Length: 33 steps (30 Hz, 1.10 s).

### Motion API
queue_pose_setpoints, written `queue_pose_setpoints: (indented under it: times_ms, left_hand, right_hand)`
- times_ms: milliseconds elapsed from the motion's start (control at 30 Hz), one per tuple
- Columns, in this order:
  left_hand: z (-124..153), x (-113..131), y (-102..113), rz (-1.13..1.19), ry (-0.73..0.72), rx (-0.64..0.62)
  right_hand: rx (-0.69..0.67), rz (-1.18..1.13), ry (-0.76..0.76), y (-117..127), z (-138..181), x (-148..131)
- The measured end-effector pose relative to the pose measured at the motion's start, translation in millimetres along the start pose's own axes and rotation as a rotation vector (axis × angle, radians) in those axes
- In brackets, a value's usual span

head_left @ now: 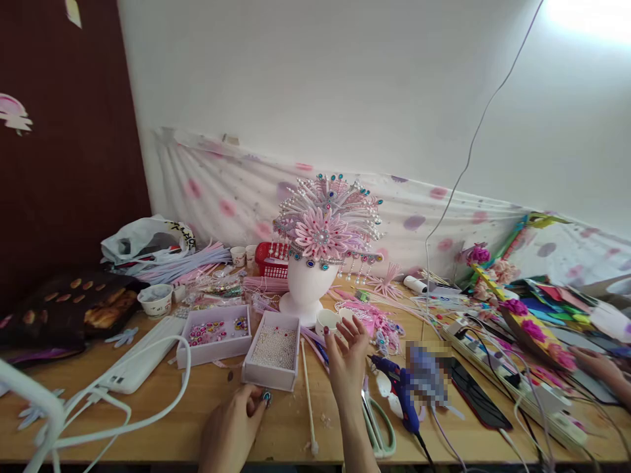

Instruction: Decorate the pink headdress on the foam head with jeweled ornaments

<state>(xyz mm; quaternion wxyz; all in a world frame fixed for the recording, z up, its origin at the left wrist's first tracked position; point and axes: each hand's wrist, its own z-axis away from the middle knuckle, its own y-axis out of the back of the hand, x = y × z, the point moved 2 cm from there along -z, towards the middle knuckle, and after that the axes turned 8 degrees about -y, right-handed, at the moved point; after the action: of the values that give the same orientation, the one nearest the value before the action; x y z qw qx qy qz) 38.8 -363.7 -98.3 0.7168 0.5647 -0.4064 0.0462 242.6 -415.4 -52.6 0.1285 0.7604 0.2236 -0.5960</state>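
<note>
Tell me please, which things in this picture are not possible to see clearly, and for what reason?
All in the head view:
1. Underside of the blue gem in the left hand: facing away.
2. Red dot at the right hand: too small to identify.
3. Patch beside the glue gun: blurred by pixelation.
4. Another person's arm: cut off by the right edge.
5. Back of the headdress: hidden by its front.

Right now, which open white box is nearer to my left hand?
The box of white beads; the box of colourful gems lies farther from your left hand.
</note>
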Motion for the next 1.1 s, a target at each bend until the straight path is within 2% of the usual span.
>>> queue_pose_setpoints:
  times_ms: [100, 200, 333, 467, 567, 700, 800, 867, 1000, 1100]
  left_hand:
    - [-6.2, -7.9, -7.4, 0.050, -0.042, 0.085]
    - [-9.9, -16.6, -15.3, 0.128, -0.114, 0.165]
    - [-7.5, -21.5, -25.3, 0.257, -0.094, 0.100]
    - [-0.2, -3.9, -20.5, 0.661, -0.126, 0.121]
    - [-1.5, 21.4, -8.6, 0.937, -0.144, 0.055]
    - [-13.8, 55.7, 6.5, 1.077, -0.110, 0.038]
    - [-23.0, 77.1, 11.6, 1.219, -0.063, 0.005]
    - [-28.2, 87.7, 15.9, 1.332, -0.031, 0.014]
    - [-39.0, 99.1, 28.9, 1.515, 0.026, 0.046]
    - [-46.2, 100.2, 35.4, 1.555, -0.005, 0.070]
  right_hand:
    - [-0.086, -0.045, -0.020, 19.4, 8.9, 8.3]
    - [-0.193, 0.037, -0.032, 27.5, 24.3, 15.4]
    - [-0.253, 0.187, 0.036, 22.4, 53.2, 16.6]
    - [-0.363, 0.230, 0.202, 12.5, 74.4, 13.7]
    - [-0.434, 0.174, 0.189, 11.8, 76.0, 13.5]
    - [-0.381, 0.030, 0.026, 16.6, 60.0, 4.2]
    - [-0.356, 0.023, 0.020, 23.0, 47.1, -13.4]
    - [-0.292, 0.108, 0.030, 34.7, 43.4, -23.5]
    - [-0.063, 0.385, -0.015, 87.3, 50.3, -26.0]
    - [0.078, 0.540, -0.113, 133.5, 59.1, -19.8]
